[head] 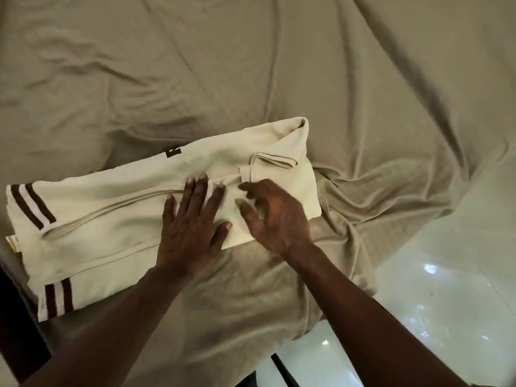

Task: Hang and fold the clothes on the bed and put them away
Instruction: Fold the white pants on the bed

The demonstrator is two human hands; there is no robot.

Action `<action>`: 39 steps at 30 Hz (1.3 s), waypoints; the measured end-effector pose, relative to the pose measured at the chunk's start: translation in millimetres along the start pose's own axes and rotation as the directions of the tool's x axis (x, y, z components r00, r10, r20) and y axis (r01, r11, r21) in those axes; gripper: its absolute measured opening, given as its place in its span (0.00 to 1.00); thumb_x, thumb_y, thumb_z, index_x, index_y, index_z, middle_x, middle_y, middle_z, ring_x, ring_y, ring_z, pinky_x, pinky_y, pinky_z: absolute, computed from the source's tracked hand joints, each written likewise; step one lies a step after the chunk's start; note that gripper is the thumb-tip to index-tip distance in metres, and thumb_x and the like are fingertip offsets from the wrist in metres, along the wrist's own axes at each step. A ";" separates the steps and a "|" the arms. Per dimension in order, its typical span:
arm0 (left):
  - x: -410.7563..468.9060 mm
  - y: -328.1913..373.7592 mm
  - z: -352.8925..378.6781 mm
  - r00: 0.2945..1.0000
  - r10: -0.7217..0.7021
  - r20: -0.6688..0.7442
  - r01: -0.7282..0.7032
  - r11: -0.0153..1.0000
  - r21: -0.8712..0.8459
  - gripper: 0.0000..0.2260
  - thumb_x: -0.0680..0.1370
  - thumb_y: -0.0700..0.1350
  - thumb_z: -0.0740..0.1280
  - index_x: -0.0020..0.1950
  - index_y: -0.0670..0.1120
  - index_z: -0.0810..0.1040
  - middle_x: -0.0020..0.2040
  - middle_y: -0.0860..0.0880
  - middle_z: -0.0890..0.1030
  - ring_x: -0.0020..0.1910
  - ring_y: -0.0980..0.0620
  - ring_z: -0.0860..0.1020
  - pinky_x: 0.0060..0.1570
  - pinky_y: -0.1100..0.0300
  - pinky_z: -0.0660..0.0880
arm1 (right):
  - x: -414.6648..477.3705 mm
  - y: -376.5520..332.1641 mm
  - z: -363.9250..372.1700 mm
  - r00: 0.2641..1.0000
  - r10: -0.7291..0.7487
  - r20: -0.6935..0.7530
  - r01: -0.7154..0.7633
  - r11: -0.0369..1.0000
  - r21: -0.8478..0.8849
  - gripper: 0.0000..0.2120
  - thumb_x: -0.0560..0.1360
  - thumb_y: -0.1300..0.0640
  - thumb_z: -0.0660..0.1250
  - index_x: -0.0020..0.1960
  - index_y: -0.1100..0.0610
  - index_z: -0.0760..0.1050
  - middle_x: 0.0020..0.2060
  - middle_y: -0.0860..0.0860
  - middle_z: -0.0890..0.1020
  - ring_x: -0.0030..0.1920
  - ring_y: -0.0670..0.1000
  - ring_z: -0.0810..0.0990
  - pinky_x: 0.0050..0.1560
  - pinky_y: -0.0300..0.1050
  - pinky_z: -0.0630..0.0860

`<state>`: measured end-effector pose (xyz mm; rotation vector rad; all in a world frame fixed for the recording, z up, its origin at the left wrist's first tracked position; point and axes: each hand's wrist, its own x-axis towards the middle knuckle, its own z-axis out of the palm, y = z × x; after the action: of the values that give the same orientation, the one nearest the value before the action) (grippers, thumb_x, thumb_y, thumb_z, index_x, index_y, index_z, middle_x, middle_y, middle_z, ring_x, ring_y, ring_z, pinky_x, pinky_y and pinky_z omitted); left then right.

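Observation:
A cream shirt (pixel 111 208) with brown and white striped cuffs lies folded lengthwise on the bed, its collar end to the right and cuffs to the left. My left hand (pixel 190 227) presses flat on the shirt's middle, fingers spread. My right hand (pixel 275 216) hovers just right of it over the collar end, fingers apart and slightly curled, holding nothing.
The bed is covered by a wrinkled tan sheet (pixel 251 65) that hangs over the near right corner. A glossy white tiled floor (pixel 446 289) lies to the right. Dark wood (pixel 14 317) shows at the lower left edge.

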<state>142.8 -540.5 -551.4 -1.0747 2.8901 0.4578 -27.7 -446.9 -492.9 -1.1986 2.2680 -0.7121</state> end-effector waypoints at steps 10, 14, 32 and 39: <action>3.0 13.2 -4.2 0.993 -0.111 0.032 0.115 0.985 -0.129 0.33 0.78 0.60 0.62 0.83 0.54 0.60 0.85 0.48 0.53 0.85 0.49 0.47 0.79 0.36 0.51 | 100.6 17.6 -77.4 0.775 0.619 -0.127 -0.608 0.785 0.117 0.30 0.72 0.46 0.72 0.72 0.50 0.71 0.63 0.51 0.82 0.63 0.54 0.80 0.63 0.49 0.76; 6.2 20.1 -7.2 0.987 -0.155 0.049 0.161 0.972 -0.172 0.33 0.77 0.59 0.65 0.81 0.54 0.63 0.85 0.48 0.55 0.84 0.49 0.48 0.78 0.35 0.52 | 139.1 -0.5 -85.5 0.839 0.534 -0.106 -0.528 0.845 0.084 0.20 0.70 0.52 0.70 0.62 0.49 0.79 0.55 0.48 0.83 0.54 0.52 0.83 0.54 0.46 0.80; 71.5 110.4 -42.4 0.725 -0.443 0.527 0.686 0.534 -0.495 0.14 0.75 0.51 0.67 0.37 0.42 0.82 0.35 0.47 0.85 0.38 0.46 0.85 0.45 0.49 0.83 | 13.7 58.1 -50.5 0.806 0.580 -0.114 -0.549 0.806 0.221 0.14 0.79 0.45 0.70 0.62 0.49 0.79 0.54 0.44 0.83 0.52 0.45 0.80 0.52 0.41 0.72; 63.6 110.5 -46.1 0.708 -0.665 0.240 0.666 0.514 -0.541 0.21 0.75 0.64 0.71 0.58 0.49 0.76 0.46 0.52 0.85 0.52 0.46 0.82 0.52 0.57 0.72 | 27.7 62.7 -56.9 0.808 0.578 -0.109 -0.550 0.808 0.210 0.10 0.78 0.51 0.71 0.58 0.49 0.81 0.39 0.39 0.80 0.40 0.40 0.78 0.40 0.32 0.69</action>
<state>27.0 -514.5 -486.0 -2.1214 2.0275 1.3288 -114.6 -427.5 -494.7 -0.3394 2.4584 -0.7599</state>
